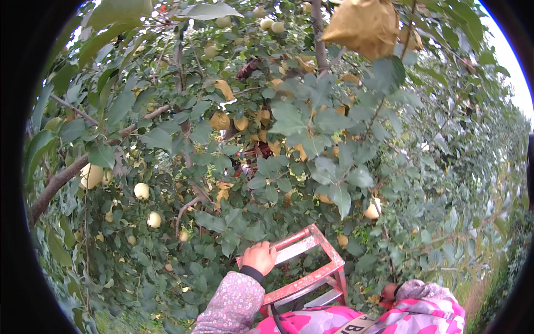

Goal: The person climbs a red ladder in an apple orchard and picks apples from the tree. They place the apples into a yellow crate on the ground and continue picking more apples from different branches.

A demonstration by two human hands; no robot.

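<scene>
My left hand point(259, 258) is closed over the top rail of a worn red metal stepladder point(306, 280), near its far left corner. Low at the right, my right hand point(389, 293) hangs beside the ladder, partly hidden by my patterned sleeve; something red and yellowish shows at its fingers, too small to make out. Pale apples point(142, 191) hang bare among the leaves at the left, and another pale apple point(372, 208) hangs right of the ladder. A yellow-brown paper fruit bag point(365, 27) hangs close above, at the top.
A thick branch point(71, 171) crosses the left side, and an upright branch point(319, 37) stands at the top. More paper bags point(220, 121) hang in the middle foliage. Dense leaves surround the ladder. A grassy strip point(479, 288) runs along the right.
</scene>
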